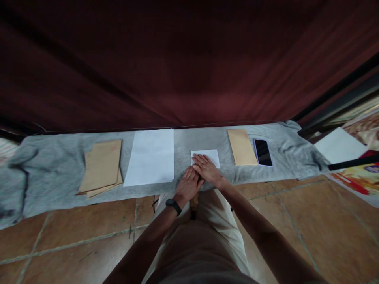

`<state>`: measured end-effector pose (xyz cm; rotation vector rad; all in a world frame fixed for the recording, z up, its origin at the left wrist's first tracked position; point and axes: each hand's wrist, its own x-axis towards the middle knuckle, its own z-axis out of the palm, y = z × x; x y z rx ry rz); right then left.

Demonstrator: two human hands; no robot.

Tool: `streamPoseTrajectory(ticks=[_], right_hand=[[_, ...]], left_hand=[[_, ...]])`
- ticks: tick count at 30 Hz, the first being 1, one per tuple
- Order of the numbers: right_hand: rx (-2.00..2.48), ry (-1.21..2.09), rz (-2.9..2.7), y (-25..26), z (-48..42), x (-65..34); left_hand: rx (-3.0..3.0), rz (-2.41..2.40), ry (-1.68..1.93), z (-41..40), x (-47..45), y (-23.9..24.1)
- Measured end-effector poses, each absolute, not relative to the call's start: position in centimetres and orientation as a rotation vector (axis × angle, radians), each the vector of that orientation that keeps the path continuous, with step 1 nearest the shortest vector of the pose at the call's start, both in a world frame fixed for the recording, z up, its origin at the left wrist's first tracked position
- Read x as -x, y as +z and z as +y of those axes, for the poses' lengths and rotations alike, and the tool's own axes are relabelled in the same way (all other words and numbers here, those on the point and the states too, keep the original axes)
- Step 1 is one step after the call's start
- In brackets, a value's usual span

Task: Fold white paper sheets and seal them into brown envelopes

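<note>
A small white folded paper (211,154) lies on the grey cloth in front of me. My right hand (205,167) rests flat on its left part, fingers stretched out, covering some of it. Just left and nearer to me, my left hand (188,183) lies flat on the cloth with its fingers extended; its fingertips come close to the right hand. On that wrist is a black band (173,206). Left of the hands sits a stack of large white sheets (151,157). To the right lies a brown envelope (242,148).
A long grey cloth (56,169) covers the narrow surface. Several brown envelopes (102,165) are piled at the left. A phone (263,152) lies beyond the single envelope. A dark red curtain (189,67) hangs behind. White paper (340,146) and a colourful package (361,177) are at far right.
</note>
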<state>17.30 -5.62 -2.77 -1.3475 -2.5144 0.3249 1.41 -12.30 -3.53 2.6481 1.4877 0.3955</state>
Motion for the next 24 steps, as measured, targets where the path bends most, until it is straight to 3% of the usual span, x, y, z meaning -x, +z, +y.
streamPoseTrajectory(ticks=[10, 24], right_hand=[[1.472, 0.271, -2.444, -3.1, -3.5, -16.2], [1.493, 0.250, -2.394, -3.4, -7.1, -19.1]], left_hand=[[-2.632, 1.484, 0.362, -12.2, -1.4, -3.2], [-2.661, 1.463, 0.374, -12.2, -1.4, -3.1]])
